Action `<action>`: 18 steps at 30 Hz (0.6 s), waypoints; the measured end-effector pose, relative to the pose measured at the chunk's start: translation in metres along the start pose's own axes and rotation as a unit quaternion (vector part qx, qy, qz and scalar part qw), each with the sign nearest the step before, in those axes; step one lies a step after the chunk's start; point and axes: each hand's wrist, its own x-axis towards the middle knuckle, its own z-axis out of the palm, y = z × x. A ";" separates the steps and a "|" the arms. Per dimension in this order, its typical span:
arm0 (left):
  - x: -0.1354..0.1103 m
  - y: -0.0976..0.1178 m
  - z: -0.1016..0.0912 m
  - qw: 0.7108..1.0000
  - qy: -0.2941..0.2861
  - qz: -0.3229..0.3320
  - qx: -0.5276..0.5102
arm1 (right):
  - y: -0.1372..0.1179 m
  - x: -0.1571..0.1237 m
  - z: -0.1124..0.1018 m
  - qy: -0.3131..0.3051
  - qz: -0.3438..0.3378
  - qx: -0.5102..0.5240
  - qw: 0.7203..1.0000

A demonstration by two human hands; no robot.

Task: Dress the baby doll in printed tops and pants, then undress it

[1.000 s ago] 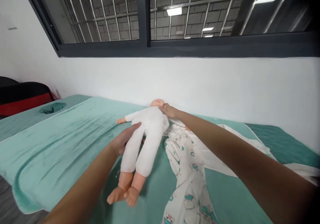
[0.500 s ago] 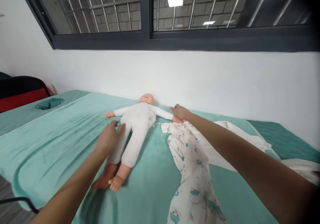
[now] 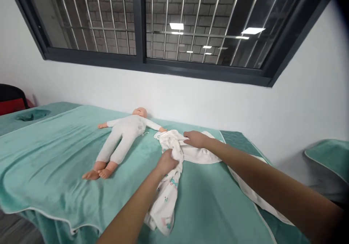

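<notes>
A baby doll (image 3: 127, 127) with a white cloth body lies face up on the teal bed cover, arms spread and feet toward me. Just right of it is a white baby garment (image 3: 165, 196) with a small teal and pink print, bunched and partly twisted. My left hand (image 3: 167, 162) is closed on the printed cloth near its middle. Farther right, my right hand (image 3: 196, 139) has its fingers closed on the white, plain-looking part of the cloth (image 3: 200, 156). The doll's hand (image 3: 163, 129) lies at the garment's upper left edge.
A teal cover (image 3: 54, 157) spreads over the bed, with a hole (image 3: 32, 115) at the far left. More white cloth (image 3: 253, 186) lies under my right forearm. Behind the bed are a white wall (image 3: 109, 88) and a barred window (image 3: 141, 26). A black and red object (image 3: 11, 100) stands left.
My view has swung right. My left hand has moved from beside the doll's leg to the garment and closed on it. My right hand now grips white cloth, and the garment is more bunched.
</notes>
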 end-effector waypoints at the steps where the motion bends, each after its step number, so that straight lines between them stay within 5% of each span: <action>1: -0.008 0.011 0.004 0.999 -0.041 0.025 -0.002 | -0.002 -0.014 -0.005 0.010 -0.020 0.015 1.000; 3: -0.026 0.032 0.011 0.984 -0.131 0.120 0.004 | -0.003 -0.042 -0.015 0.031 -0.057 0.046 0.997; 5: -0.043 0.049 0.018 0.957 -0.149 0.248 0.030 | -0.004 -0.072 -0.023 0.054 -0.107 0.103 0.988; 8: -0.057 0.066 0.030 0.931 0.017 0.351 0.097 | -0.013 -0.119 -0.034 0.075 -0.186 0.200 0.959; 11: -0.061 0.078 0.038 0.891 0.173 0.370 0.197 | -0.026 -0.163 -0.046 0.084 -0.193 0.214 0.954; 14: -0.064 0.085 0.041 0.875 0.094 0.371 0.296 | -0.032 -0.202 -0.052 0.049 -0.191 0.210 0.958; 16: -0.068 0.086 0.042 0.875 0.049 0.341 0.339 | -0.026 -0.221 -0.046 0.030 -0.123 0.222 0.967; 18: -0.077 0.087 0.045 0.887 0.090 0.305 0.336 | -0.017 -0.235 -0.031 0.027 -0.025 0.240 0.970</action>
